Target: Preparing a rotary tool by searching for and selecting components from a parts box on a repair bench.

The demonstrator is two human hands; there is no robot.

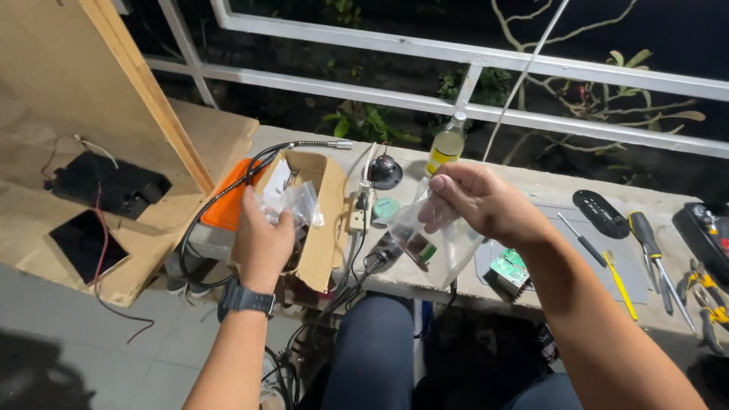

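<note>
My left hand (263, 241), with a dark watch on its wrist, grips a small crumpled clear plastic bag (298, 203) over an open cardboard box (328, 220). My right hand (480, 202) pinches the top of a larger clear plastic bag (440, 249) that hangs down with small dark and green parts inside. Both hands are above the front edge of a concrete ledge (547, 190).
On the ledge lie a green circuit board (509, 269), screwdrivers (645, 239), pliers (710, 300), a black remote (600, 212), a bottle of yellowish liquid (446, 144) and a power strip with cables (358, 220). A wooden cabinet panel (83, 144) leans at the left. White railing (486, 57) runs behind.
</note>
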